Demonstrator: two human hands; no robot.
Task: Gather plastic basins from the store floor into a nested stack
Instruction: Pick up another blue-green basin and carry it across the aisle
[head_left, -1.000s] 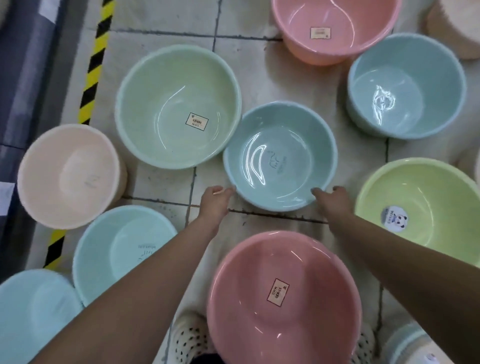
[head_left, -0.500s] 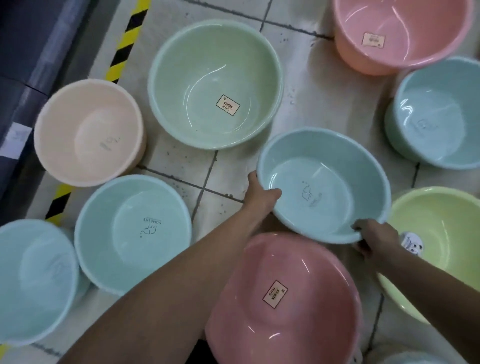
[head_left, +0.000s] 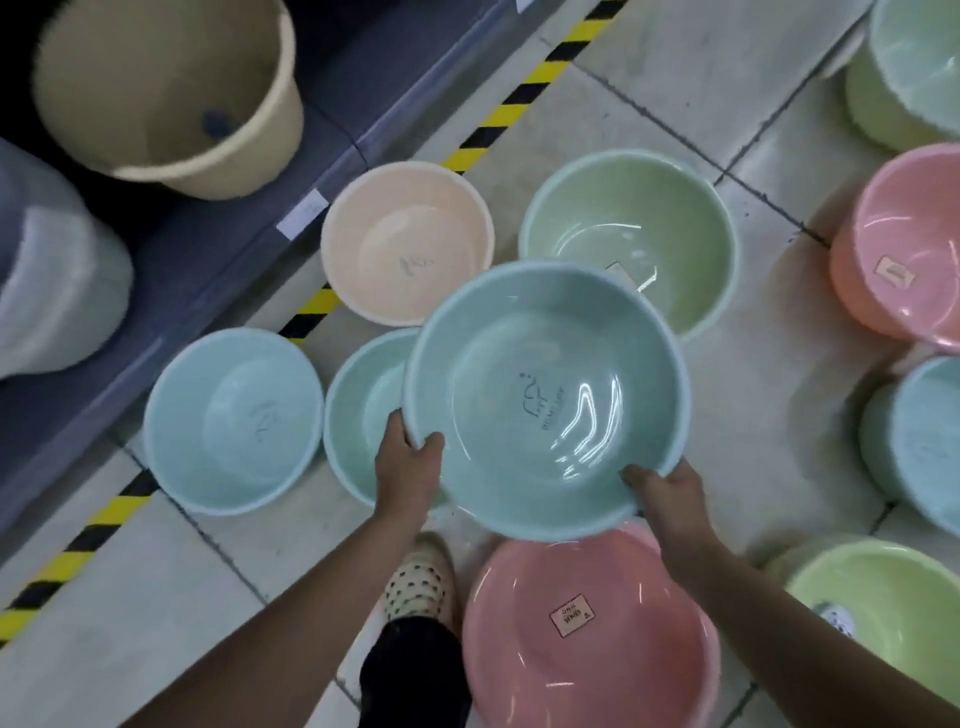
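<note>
Both bare arms are reaching forward from the near edge. The left hand (head_left: 410, 467) is curling its thumb over a rim, fingers hidden beneath. The right hand (head_left: 667, 493) is clamping likewise, a little nearer and to the right.

Shop: labelled basins (head_left: 591, 639), shelf (head_left: 218, 244).

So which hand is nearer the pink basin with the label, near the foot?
Right. The right hand grips the held blue basin just above the pink basin; the left hand holds its opposite rim, farther left.
</note>
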